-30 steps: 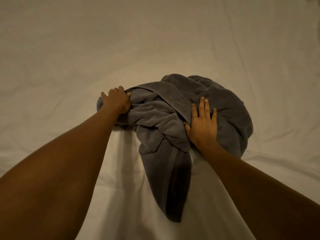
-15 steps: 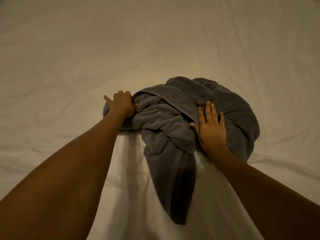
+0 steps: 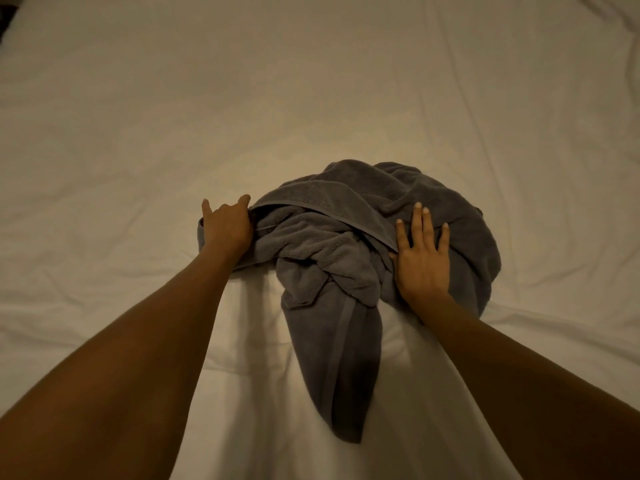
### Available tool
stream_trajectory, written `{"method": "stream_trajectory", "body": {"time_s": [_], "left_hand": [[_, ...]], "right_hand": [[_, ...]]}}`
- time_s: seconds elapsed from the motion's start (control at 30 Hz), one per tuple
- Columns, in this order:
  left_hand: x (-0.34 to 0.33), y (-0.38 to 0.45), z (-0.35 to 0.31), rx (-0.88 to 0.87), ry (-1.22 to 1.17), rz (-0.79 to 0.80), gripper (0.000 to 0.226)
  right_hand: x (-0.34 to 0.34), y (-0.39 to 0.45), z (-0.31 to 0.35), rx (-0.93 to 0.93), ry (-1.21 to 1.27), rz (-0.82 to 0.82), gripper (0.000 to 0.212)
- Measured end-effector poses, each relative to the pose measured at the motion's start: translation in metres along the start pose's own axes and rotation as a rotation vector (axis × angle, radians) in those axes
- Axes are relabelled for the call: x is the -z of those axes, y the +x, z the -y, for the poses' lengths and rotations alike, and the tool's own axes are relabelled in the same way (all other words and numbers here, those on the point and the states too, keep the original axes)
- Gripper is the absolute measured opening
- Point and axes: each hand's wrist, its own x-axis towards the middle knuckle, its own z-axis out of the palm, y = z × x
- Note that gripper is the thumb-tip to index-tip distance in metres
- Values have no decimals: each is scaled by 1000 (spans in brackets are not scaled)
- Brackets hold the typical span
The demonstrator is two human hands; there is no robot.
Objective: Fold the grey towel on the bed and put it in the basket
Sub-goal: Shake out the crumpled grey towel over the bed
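Note:
The grey towel [image 3: 349, 216] lies crumpled in a heap on the white bed sheet [image 3: 311, 98], with one long end trailing toward me. My left hand [image 3: 227, 226] is at the heap's left end, its middle fingers curled down into the cloth and its thumb against the hemmed edge. My right hand [image 3: 422, 258] lies flat on the right side of the heap, fingers straight and spread, pressing on the cloth. No basket is in view.
The wrinkled white sheet fills the whole view on every side of the towel. A dark patch [image 3: 7, 15] shows at the top left corner, past the bed's edge.
Both hands stay on the towel at the same spots. My left hand's outer finger and thumb have spread a little. The view has shifted slightly.

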Motion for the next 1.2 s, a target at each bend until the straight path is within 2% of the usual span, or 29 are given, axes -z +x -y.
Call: {"method": "stream_trajectory", "body": {"time_s": [0.17,0.27,0.37,0.5,0.6,0.67,0.73,0.87,1.0,1.2], "left_hand": [[-6,-9,2,-23,135,69,37],[-5,-21,-6,-58,99,51,41],[7,-40,-22,-72,5,-56,43],[32,-64,-32,-71,139,-210,50],[61,-77,-26,-62,230,-221,71],[80,-87,-25,-68,271,-177,95],[94,-97,-29,-89,298,-163,106],[114,-115,-36,-29,261,-178,91],[129,-128,-44,16,223,-168,85],[148,-130,-61,121,67,-216,78]], "right_hand": [[-5,-2,6,-43,30,7,71],[-1,-12,-5,10,131,-14,62],[8,-28,-15,28,171,-32,60],[33,-55,-34,-63,235,-85,58],[54,-76,-63,-144,237,-85,60],[68,-89,-83,-152,181,-83,61],[87,-99,-101,-142,145,-113,62],[121,-117,-140,-173,110,-152,60],[144,-124,-176,-203,23,-149,63],[162,-118,-184,-244,-60,-110,72]]}}
